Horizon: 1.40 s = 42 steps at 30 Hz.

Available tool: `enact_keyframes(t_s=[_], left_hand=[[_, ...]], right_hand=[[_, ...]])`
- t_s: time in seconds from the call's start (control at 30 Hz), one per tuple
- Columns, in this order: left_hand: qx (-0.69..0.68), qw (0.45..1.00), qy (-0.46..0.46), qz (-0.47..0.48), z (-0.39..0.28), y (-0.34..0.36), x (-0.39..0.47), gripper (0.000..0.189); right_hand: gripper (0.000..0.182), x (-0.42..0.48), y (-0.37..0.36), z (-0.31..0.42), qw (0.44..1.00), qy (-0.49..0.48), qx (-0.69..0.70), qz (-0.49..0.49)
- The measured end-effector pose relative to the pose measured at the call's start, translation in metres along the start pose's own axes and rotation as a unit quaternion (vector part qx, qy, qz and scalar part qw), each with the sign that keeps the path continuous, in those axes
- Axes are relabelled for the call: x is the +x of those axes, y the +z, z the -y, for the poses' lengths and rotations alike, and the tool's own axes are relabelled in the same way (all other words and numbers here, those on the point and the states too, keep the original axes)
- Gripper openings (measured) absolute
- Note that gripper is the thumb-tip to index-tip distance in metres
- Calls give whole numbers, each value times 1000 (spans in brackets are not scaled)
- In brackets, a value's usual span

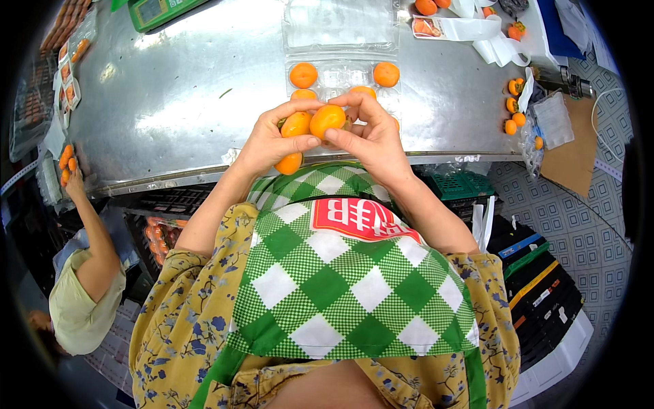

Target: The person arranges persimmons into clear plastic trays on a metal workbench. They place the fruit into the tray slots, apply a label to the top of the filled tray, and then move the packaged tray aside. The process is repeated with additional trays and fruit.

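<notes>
My left hand [266,137] is closed around an orange persimmon [295,125]. Another persimmon [289,163] shows below that thumb, apparently held in the same hand. In my right hand [377,138] a persimmon [327,118] is gripped between thumb and fingers, touching the left hand's fruit. Both hands are over the near part of a clear plastic clamshell tray [345,69], whose lid [340,25] lies folded back. Persimmons sit in its moulded cups, among them one at the far left [303,75] and one at the far right [386,74]. My hands hide the tray's near cups.
A green scale [158,11] stands on the metal table [179,92]. Loose persimmons [511,105] and a label strip [454,28] lie at the right. At the left, a co-worker's hand [74,183] holds small orange fruit. Stacked black crates [541,286] stand below right.
</notes>
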<state>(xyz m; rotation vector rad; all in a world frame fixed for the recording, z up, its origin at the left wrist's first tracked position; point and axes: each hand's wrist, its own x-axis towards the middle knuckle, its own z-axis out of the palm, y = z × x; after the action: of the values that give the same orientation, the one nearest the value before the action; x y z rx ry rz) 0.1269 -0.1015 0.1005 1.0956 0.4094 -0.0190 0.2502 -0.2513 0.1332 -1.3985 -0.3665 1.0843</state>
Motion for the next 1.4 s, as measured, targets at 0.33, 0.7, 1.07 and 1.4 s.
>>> enact_keyframes(t_s=[0.33,0.7,1.07,1.4], left_hand=[[16,1000,3,1,1,1,1,51],[12,1000,-5,0,3,-3,0,47],[-41,997,-68,14,3,-7,1,50],[-24,999,-29,-4,5,7,7,44]], right_hand=[[23,0,1,2,990,89,108,-32],[30,2,-5,-2,999,19,-39,26],[40,1,-16,-8,987,7,-129,98],[40,-5,-21,-11,998,40,-28,29]])
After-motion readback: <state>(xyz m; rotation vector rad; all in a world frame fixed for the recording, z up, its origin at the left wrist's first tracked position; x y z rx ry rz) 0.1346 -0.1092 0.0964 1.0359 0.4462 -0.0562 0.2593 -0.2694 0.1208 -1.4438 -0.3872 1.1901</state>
